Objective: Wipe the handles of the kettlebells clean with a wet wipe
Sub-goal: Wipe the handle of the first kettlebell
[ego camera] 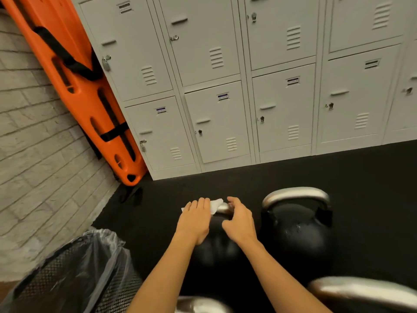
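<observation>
white wet wipe (215,204), black kettlebells (297,231) with silver handles (295,195), black floor (372,172), pale grey lockers (216,123) (slatted vents, dark-striped labels), orange board (90,102) with black straps, off-white brick wall (33,154), black mesh bin (67,274), clear liner

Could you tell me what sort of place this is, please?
Probably a gym locker room: grey metal lockers line the wall, black kettlebells stand on dark rubber flooring, and an orange spine board leans in the corner.
</observation>
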The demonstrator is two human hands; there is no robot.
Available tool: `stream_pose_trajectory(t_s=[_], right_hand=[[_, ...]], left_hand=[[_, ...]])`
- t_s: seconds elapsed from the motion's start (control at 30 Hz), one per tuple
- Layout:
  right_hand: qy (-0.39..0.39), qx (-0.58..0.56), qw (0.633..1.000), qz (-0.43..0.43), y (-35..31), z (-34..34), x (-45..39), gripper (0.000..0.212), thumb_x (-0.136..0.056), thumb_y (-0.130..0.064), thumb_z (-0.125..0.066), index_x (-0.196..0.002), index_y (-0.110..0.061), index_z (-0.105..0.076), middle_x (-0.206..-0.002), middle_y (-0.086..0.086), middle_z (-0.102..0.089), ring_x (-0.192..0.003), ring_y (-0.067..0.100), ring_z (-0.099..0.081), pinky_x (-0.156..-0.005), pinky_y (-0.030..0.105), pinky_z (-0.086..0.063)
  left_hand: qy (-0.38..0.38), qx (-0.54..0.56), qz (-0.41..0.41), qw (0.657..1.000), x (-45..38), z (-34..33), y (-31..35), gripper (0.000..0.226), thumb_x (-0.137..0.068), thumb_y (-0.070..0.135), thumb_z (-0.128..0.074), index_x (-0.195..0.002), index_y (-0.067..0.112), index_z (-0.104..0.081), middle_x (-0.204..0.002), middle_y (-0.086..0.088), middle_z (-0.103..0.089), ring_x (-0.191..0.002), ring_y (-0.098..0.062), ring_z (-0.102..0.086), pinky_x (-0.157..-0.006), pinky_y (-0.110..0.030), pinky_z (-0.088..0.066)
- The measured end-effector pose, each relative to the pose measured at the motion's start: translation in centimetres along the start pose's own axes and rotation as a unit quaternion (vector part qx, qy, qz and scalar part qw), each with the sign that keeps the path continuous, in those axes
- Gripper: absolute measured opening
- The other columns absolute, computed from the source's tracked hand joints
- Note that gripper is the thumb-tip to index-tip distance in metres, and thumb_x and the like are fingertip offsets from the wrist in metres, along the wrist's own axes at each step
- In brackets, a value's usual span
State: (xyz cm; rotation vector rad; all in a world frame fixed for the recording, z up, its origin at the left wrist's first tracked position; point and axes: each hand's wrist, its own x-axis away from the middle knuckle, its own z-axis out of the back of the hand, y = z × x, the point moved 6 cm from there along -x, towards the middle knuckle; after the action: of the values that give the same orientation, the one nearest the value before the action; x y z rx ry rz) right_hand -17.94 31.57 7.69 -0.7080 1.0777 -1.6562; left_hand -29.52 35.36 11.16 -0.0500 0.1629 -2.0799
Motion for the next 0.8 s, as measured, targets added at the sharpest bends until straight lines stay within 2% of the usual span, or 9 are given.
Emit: stream_pose_trajectory(t_s=[0.1,0.23,0.37,0.5,0.6,0.67,0.8], right_hand=[[0.010,0.023,0.999,-0.021,0.4,0.1,0.0,0.059,-0.086,-0.006,-0.065,-0.140,-0.017,-0.045,-0.135,0.005,-0.057,-0.125,0.020,-0.054,-0.103,0.030,-0.043],[0.023,0.027,0.999,-0.039,0.4,0.5,0.2,0.051,-0.091,-0.009,-0.063,-0.139,-0.015,-0.047,-0.133,0.004,-0.058,-0.123,0.018,-0.056,-0.102,0.028,-0.043],[0.044,-0.034,0.996,-0.073,0.7,0.3,0.9,0.056,-0.092,-0.007,-0.062,-0.144,-0.013,-0.043,-0.138,0.007,-0.055,-0.127,0.021,-0.053,-0.105,0.031,-0.042],[0.060,-0.088,0.988,-0.113,0.9,0.4,1.3,0.055,-0.091,-0.002,-0.060,-0.143,-0.013,-0.045,-0.137,0.010,-0.056,-0.127,0.024,-0.054,-0.103,0.031,-0.043],[0.062,-0.093,0.986,-0.126,0.7,0.6,1.3,0.052,-0.091,0.000,-0.060,-0.141,-0.012,-0.048,-0.135,0.011,-0.058,-0.126,0.025,-0.054,-0.103,0.033,-0.043],[0.055,-0.091,0.986,-0.125,0.7,0.7,1.2,0.052,-0.091,0.001,-0.060,-0.140,-0.011,-0.049,-0.135,0.012,-0.058,-0.126,0.026,-0.054,-0.102,0.033,-0.044],[0.028,-0.081,0.990,-0.113,0.9,0.7,0.7,0.044,-0.090,0.000,-0.060,-0.132,-0.010,-0.055,-0.127,0.012,-0.062,-0.114,0.024,-0.059,-0.084,0.028,-0.046]], left_hand=[[0.001,0.018,0.002,1.000,0.5,0.0,0.2,0.063,-0.097,0.022,-0.043,-0.151,0.011,-0.012,-0.153,-0.009,-0.028,-0.141,-0.024,-0.026,-0.119,-0.038,-0.013],[-0.026,0.045,0.022,0.998,1.6,-0.3,-0.5,0.072,-0.100,0.023,-0.040,-0.152,0.020,0.008,-0.162,-0.004,-0.005,-0.149,-0.021,0.000,-0.119,-0.039,-0.002],[-0.054,0.032,0.057,0.996,2.5,0.0,-1.3,0.076,-0.100,0.024,-0.040,-0.149,0.023,0.018,-0.162,-0.003,0.001,-0.149,-0.021,0.002,-0.120,-0.042,-0.004],[-0.085,0.002,0.066,0.994,3.5,0.9,-1.5,0.079,-0.098,0.019,-0.044,-0.150,0.021,0.016,-0.162,-0.002,0.002,-0.149,-0.021,-0.003,-0.120,-0.043,-0.005],[-0.080,-0.007,0.028,0.996,3.6,1.8,-0.3,0.077,-0.098,0.013,-0.042,-0.151,0.021,0.013,-0.162,-0.002,0.005,-0.149,-0.020,0.000,-0.120,-0.040,-0.004],[-0.072,-0.004,-0.003,0.997,2.9,2.1,0.9,0.083,-0.094,0.005,-0.046,-0.152,0.022,0.010,-0.162,-0.001,0.005,-0.149,-0.020,0.001,-0.120,-0.039,-0.004],[-0.073,-0.013,-0.072,0.995,1.1,2.0,3.8,0.087,-0.089,-0.001,-0.051,-0.153,0.022,0.003,-0.162,-0.002,0.000,-0.149,-0.023,0.000,-0.120,-0.042,-0.005]])
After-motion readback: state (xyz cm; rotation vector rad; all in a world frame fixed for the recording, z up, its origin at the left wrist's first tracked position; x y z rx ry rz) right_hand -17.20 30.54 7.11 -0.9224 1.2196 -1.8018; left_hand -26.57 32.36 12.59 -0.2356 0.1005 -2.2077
